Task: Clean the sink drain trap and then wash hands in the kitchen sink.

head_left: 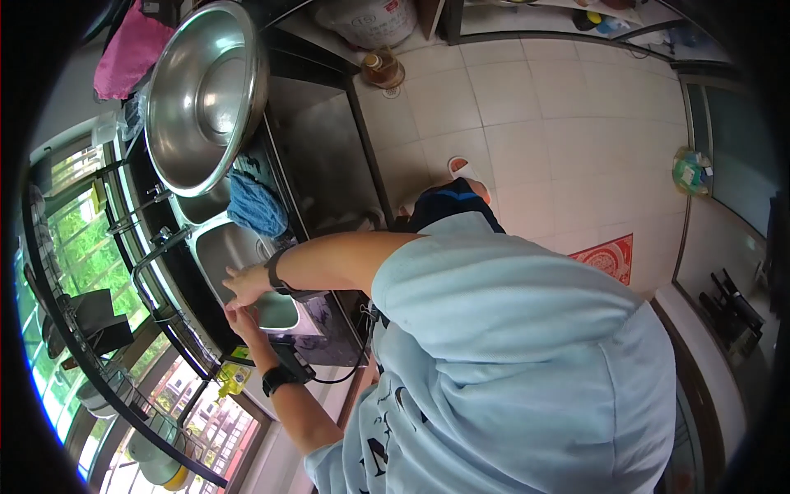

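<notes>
My right hand (248, 284) is over the double stainless-steel sink (225, 247), its fingers apart and nothing visible in them. Just below it in the picture is my left hand (247, 321), palm side partly showing, its fingertips close to or touching the right hand. I see nothing held in it. Both wrists wear dark bands. A metal tap (162, 244) stands on the window side of the sink. Beside the basin a blue cloth (256, 204) hangs over the counter edge. Whether water runs cannot be told.
A large steel bowl (200, 99) stands tilted past the sink's far end, near a pink cloth (133, 52). Along the window runs a dish rack (105, 364) with bowls. A yellow packet (233, 376) is near my left wrist. On the tiled floor stands a bottle (382, 69).
</notes>
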A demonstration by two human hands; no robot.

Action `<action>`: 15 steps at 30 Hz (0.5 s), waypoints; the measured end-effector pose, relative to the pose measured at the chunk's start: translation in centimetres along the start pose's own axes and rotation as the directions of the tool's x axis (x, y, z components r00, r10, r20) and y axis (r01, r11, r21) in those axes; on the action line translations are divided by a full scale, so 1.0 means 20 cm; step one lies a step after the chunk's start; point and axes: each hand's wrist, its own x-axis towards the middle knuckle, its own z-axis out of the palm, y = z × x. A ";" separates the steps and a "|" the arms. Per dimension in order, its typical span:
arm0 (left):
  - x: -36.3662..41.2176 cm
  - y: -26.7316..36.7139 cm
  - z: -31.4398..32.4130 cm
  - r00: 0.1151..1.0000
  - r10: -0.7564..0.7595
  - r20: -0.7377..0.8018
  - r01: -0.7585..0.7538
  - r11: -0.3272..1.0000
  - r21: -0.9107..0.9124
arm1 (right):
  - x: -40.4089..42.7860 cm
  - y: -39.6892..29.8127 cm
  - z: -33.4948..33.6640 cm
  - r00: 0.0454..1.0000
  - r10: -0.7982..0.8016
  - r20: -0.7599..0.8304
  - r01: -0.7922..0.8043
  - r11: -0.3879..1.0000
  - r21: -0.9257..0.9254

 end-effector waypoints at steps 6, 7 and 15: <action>-0.16 0.10 0.17 0.970 0.226 -0.094 -0.219 0.973 0.074 | -0.12 0.03 -0.17 0.982 0.010 0.190 -0.014 1.000 0.023; -0.13 0.02 0.03 0.961 0.216 -0.175 -0.208 0.976 0.063 | -0.14 -0.09 -0.17 0.938 -0.021 0.346 0.013 1.000 0.027; -0.37 0.01 -0.16 0.983 -0.031 -0.183 -0.062 0.873 -0.483 | -0.04 0.02 -0.04 0.987 -0.149 0.064 0.147 0.989 0.035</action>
